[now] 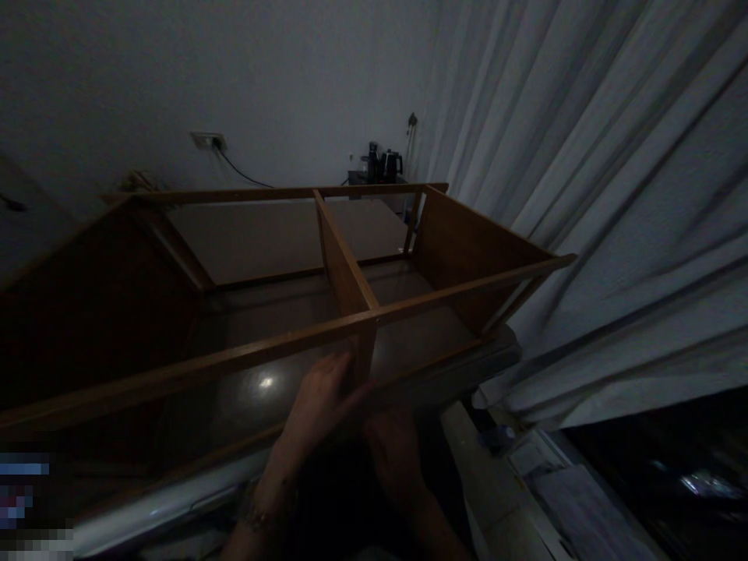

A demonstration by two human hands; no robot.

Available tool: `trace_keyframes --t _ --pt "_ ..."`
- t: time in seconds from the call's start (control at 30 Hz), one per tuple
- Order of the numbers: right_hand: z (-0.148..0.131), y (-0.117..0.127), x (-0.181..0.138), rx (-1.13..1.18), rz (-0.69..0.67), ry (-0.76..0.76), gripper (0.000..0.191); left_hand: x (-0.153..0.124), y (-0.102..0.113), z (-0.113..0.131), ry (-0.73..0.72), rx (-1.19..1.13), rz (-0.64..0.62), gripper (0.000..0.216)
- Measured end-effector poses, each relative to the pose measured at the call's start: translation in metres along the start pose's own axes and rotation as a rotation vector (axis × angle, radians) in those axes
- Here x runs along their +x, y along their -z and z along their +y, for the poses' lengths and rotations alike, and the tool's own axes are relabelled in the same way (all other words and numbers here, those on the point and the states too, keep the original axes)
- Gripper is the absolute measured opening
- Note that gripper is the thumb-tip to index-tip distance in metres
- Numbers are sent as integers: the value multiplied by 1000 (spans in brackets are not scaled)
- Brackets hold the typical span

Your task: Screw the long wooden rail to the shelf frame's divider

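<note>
A brown wooden cabinet frame (467, 288) lies on its back in dim light, with a middle divider panel (342, 265) splitting it into two bays. My left hand (319, 405) rests against the lower end of the divider, fingers closed round its edge beside the front rail. My right hand (394, 452) sits just below the frame's near bottom edge, dark and partly hidden, fingers curled under the wood as far as I can make out.
Grey curtains (584, 195) hang close on the right. A wall socket with a cable (209, 141) and a kettle (390, 165) on a small stand are behind the frame. A pale ledge (485, 475) with papers (584, 506) runs at the lower right.
</note>
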State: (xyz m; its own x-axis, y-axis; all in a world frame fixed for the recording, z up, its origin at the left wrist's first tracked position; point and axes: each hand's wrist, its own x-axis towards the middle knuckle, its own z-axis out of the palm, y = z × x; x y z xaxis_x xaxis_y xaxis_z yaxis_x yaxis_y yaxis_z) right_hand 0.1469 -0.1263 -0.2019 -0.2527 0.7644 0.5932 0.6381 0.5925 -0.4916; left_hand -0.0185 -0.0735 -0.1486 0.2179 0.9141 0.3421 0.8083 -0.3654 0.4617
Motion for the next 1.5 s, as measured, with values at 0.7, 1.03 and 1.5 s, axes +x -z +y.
trace_keyframes --t 0.7,1.03,1.5 --pt "-13 -16 -14 610 110 -596 46 1 3 2 -5 -25 5 35" --pt "-7 -22 -15 589 204 -442 31 2 4 3 -3 -29 9 35" --pt "26 14 -6 50 162 56 17 0 1 0 -16 -19 15 37"
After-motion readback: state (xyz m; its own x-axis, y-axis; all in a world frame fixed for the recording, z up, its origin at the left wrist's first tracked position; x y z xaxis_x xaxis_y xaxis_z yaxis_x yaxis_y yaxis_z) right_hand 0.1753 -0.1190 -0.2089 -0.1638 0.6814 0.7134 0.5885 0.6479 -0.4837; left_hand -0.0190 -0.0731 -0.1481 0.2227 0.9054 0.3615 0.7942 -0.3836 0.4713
